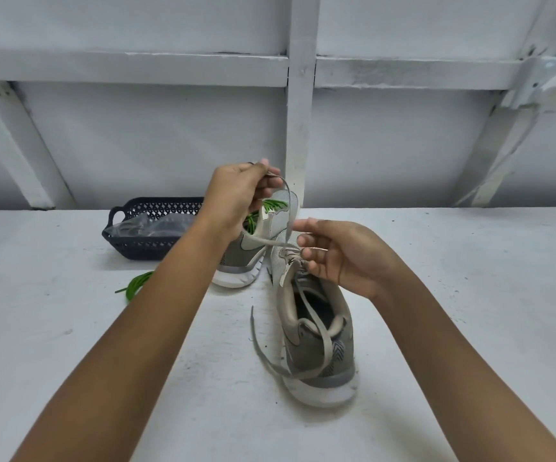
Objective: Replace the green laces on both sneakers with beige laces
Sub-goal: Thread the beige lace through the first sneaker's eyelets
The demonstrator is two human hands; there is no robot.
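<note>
Head view: the left hand (236, 195) is raised above the shoes and pinches one end of the beige lace (327, 345) between thumb and fingertips. The right hand (336, 255) has its fingers curled at the top eyelets of the near sneaker (320, 368) and appears to pinch a strand of the same lace there, though the exact contact is hard to see. That sneaker stands on the table (470, 295) with its heel toward the camera. Beige lace is threaded up its front, and loose lengths trail through the opening and down over the heel side.

The far sneaker (253, 251), just behind it, has its green laces (271, 205) in place. A loose green lace (136, 283) lies on the table to the left, near a dark basket (151, 208) holding clear plastic.

By my reading, the first shoe is nearly relaced, with only the top eyelets or tidying left. The second shoe is untouched, so roughly half the job remains.
</note>
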